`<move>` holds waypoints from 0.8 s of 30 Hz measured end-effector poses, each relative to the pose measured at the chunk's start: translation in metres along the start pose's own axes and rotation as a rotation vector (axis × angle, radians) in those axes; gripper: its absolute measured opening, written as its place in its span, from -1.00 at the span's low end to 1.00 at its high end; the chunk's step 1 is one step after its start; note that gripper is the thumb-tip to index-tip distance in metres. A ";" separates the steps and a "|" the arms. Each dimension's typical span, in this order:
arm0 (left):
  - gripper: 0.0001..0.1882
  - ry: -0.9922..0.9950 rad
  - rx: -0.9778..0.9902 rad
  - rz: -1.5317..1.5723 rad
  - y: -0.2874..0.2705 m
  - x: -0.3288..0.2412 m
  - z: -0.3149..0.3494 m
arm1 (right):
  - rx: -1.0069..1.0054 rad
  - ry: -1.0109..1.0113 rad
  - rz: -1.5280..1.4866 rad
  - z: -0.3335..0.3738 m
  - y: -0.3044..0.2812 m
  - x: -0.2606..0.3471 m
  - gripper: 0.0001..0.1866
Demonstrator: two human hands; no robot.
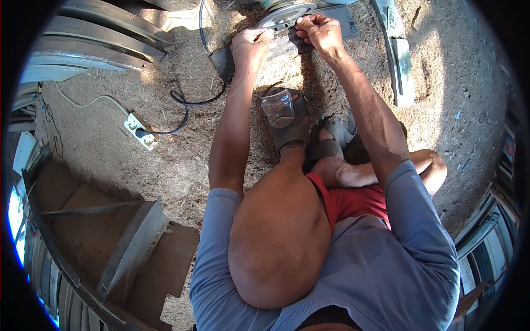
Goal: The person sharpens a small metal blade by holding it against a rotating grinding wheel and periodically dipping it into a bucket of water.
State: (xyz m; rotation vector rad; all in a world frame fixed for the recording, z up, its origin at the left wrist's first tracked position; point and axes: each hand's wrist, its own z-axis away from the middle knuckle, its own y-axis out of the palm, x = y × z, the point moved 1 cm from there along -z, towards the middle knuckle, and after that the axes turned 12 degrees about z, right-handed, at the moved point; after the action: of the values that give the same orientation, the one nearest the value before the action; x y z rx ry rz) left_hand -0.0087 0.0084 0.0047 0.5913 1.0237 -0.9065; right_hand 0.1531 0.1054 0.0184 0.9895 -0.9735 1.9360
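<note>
At the far end of my reach, a round grey wheel-like part (285, 12) with an open middle lies at the picture's top edge. My left hand (251, 48) is closed in a pinch just below its left side. Opposite it, my right hand (322, 34) has thumb and fingers pinched together at the wheel's lower right rim. Whatever small thing the fingertips hold is too small to make out. A flat grey metal plate (349, 25) sits behind my right hand. Something clear and shiny, like a plastic pack (278, 108), rests over my sandalled foot.
A white power strip (140, 131) on the straw-strewn ground has a black cable (185, 105) plugged in, running toward my left hand. Curved wooden planks (99, 38) are at upper left. A large brown sheet with ribs (130, 248) lies lower left. A pale narrow board (403, 69) stands right.
</note>
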 end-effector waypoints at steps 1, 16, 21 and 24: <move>-0.76 0.006 0.002 -0.023 0.000 0.001 -0.002 | 0.001 0.000 -0.006 0.000 0.000 0.000 -0.87; -0.83 0.041 -0.059 0.029 0.007 0.004 -0.005 | -0.011 0.006 -0.068 0.000 -0.003 -0.003 -0.85; -0.83 0.041 -0.048 0.029 0.007 0.003 -0.005 | -0.049 -0.014 -0.141 0.001 -0.002 -0.001 -0.92; -0.85 0.012 -0.049 0.100 0.008 0.003 -0.004 | -0.054 -0.009 -0.130 0.001 -0.001 -0.002 -0.91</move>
State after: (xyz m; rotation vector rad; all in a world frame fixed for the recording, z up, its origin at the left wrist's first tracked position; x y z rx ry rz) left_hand -0.0029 0.0141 0.0004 0.6024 1.0150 -0.7887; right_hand 0.1556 0.1045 0.0173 1.0066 -0.9381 1.7905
